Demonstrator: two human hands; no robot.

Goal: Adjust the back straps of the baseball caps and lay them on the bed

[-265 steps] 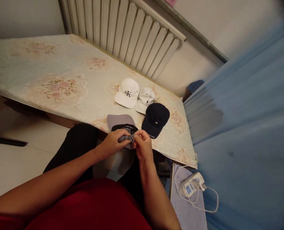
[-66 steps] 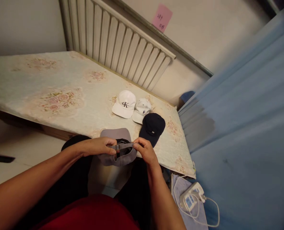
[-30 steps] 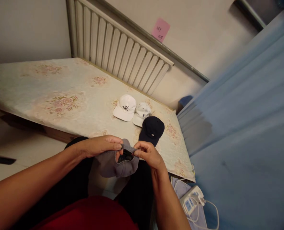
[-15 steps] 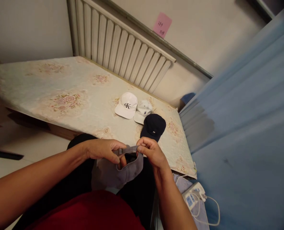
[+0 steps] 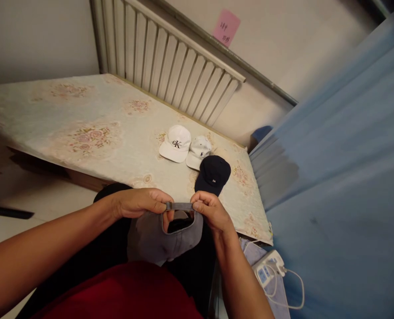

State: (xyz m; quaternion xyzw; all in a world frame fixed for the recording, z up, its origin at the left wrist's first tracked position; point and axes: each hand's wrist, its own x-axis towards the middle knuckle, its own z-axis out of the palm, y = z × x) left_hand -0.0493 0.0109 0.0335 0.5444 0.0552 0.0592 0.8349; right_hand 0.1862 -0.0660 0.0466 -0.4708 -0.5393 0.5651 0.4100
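Note:
A grey baseball cap (image 5: 163, 239) rests over my lap with its back opening and adjusting strap facing up. My left hand (image 5: 146, 201) pinches the strap's left end by the small buckle (image 5: 169, 206), and some of its fingers show through the opening. My right hand (image 5: 212, 210) pinches the strap's other end between thumb and fingers. The strap (image 5: 182, 206) runs straight between the two hands. Beyond them on the bed lie a white cap (image 5: 176, 144) with black letters, a second white cap (image 5: 199, 151) with a small dark emblem, and a navy cap (image 5: 214, 173).
The caps lie on a bed with a flowered cover (image 5: 117, 137). Behind it stand a radiator (image 5: 170, 62) and a wall with a pink note (image 5: 226, 28). A blue curtain (image 5: 343, 177) hangs at right, above a white power strip (image 5: 268, 268) with a cable.
My left thumb has shifted onto the buckle end of the strap. The strap is now straighter, and the cap's opening shows wider. The other caps have stayed in place.

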